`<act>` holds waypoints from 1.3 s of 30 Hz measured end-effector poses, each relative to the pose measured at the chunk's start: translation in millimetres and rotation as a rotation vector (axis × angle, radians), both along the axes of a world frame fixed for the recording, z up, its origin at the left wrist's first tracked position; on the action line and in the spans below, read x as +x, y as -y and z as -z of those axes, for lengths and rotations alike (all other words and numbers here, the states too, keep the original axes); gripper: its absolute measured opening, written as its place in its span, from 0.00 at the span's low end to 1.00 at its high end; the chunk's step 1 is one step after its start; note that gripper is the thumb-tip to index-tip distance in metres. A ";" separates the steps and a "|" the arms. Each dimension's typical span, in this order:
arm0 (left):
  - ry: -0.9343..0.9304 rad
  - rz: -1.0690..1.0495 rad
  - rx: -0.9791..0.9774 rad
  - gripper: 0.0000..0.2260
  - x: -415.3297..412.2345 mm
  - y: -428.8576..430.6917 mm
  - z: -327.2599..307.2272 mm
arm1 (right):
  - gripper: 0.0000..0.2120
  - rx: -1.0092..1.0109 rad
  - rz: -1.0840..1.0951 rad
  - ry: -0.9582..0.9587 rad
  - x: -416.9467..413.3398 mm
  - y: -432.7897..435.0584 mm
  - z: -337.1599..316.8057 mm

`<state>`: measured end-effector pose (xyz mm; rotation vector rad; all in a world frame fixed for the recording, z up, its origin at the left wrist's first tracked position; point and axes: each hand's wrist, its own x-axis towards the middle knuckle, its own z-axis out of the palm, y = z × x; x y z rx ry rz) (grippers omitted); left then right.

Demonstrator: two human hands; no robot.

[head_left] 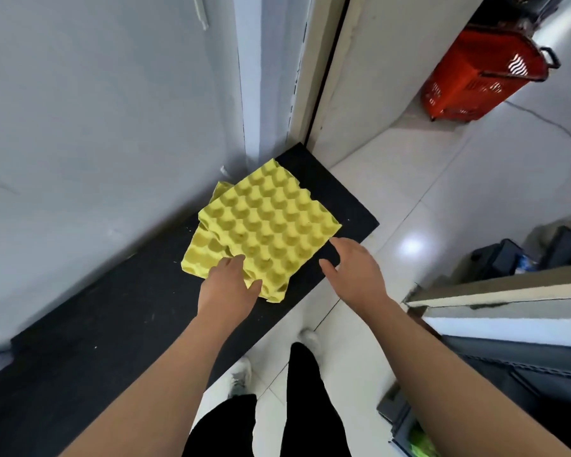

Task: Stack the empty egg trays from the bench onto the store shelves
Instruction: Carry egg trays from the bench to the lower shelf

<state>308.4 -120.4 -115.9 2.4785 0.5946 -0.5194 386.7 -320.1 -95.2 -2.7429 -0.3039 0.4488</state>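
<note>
Yellow moulded-pulp egg trays (267, 222), two, askew: lying on black bench (112, 308) at my 12 o'clock. Left hand (228, 285): I am resting it flat on their 7 o'clock edge. Right hand (353, 268): hovering open, fingers spread, at their 4 o'clock. Red plastic basket (475, 77): standing at 2 o'clock.

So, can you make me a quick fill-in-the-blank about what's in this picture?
The egg trays are ___ in colour.
They lie on a ___ bench.
The left hand rests on their near edge; the right hand holds ___.
The basket on the floor is ___.
Missing words: yellow; black; nothing; red.
</note>
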 end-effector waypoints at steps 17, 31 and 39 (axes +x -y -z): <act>-0.222 -0.569 -0.143 0.48 72.7 82.2 165.7 | 0.36 -0.071 -0.301 -0.253 169.8 34.1 189.2; -0.034 -0.808 -0.268 0.53 66.2 91.2 190.9 | 0.38 0.041 -0.284 -0.322 184.7 34.3 224.6; 0.104 -0.840 -0.261 0.51 60.3 78.7 147.5 | 0.33 0.102 -0.255 -0.272 171.4 28.5 182.6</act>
